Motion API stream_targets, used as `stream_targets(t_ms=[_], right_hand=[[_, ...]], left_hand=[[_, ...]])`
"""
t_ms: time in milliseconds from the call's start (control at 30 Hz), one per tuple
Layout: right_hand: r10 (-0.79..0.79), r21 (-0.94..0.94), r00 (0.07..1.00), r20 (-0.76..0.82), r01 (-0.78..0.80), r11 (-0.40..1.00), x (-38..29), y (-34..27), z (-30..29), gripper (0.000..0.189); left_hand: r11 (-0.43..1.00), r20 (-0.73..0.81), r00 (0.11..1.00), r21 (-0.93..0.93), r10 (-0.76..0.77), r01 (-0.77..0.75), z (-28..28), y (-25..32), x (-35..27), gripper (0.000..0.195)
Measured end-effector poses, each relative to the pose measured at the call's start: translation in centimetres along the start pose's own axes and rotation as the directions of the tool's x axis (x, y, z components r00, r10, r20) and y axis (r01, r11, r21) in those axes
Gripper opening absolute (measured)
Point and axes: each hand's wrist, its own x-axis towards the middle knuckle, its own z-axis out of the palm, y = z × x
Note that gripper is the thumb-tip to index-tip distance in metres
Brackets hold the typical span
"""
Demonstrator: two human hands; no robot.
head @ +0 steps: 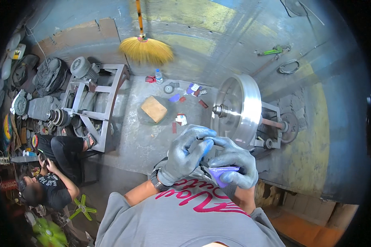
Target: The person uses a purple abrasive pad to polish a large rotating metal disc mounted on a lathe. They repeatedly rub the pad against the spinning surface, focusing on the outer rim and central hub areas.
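Both my hands wear grey work gloves with blue-stained fingertips and meet in front of my shirt. My right hand (236, 162) grips a folded purple sheet (220, 176), perhaps abrasive, between thumb and curled fingers. Its index finger reaches across to my left hand (187, 156). The left thumb and index finger come together around that right fingertip; whether they pinch something small is hidden. Just beyond my right hand stands a shiny metal wheel (250, 103) with a broad rim, mounted on a shaft (272, 123).
A brown block-shaped object (154, 109), purple and dark red scraps (174, 98) and a water bottle (158, 76) are on the floor. At left stand a metal frame (109, 105) with a motor (80, 68), a seated person (54, 179) and a green fan (49, 233). A broom (146, 51) hangs ahead.
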Motion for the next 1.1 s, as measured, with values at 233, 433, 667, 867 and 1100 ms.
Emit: stream_targets(t_ms=[233,433,667,867,1100], right_hand=[[-0.033,-0.213,0.998,0.055,0.044,0.976,1.1,-2.0,0.9,0.049],[-0.026,-0.257,0.999,0.021,0.031,0.966,0.8,-2.4,0.8,0.049],[0.142,0.315,0.950,-0.277,-0.050,0.948,-2.2,-1.7,1.2,0.053],[0.241,0.671,0.884,-0.401,0.105,0.734,-3.5,0.9,2.0,0.054],[0.330,0.709,0.857,-0.396,0.056,0.703,-4.2,1.8,2.1,0.061]], left_hand=[[0.991,0.001,0.998,-0.117,-0.068,0.067,-0.2,0.3,-0.1,0.022],[0.996,0.006,0.996,-0.008,0.091,-0.091,0.4,0.1,0.4,0.023],[0.940,0.150,0.944,0.136,0.292,-0.313,-0.4,-0.5,0.6,0.030],[0.873,0.146,0.886,0.162,0.440,-0.460,0.1,-0.9,1.2,0.030],[0.910,0.253,0.908,0.162,0.335,-0.381,-0.1,0.3,1.8,0.031]])
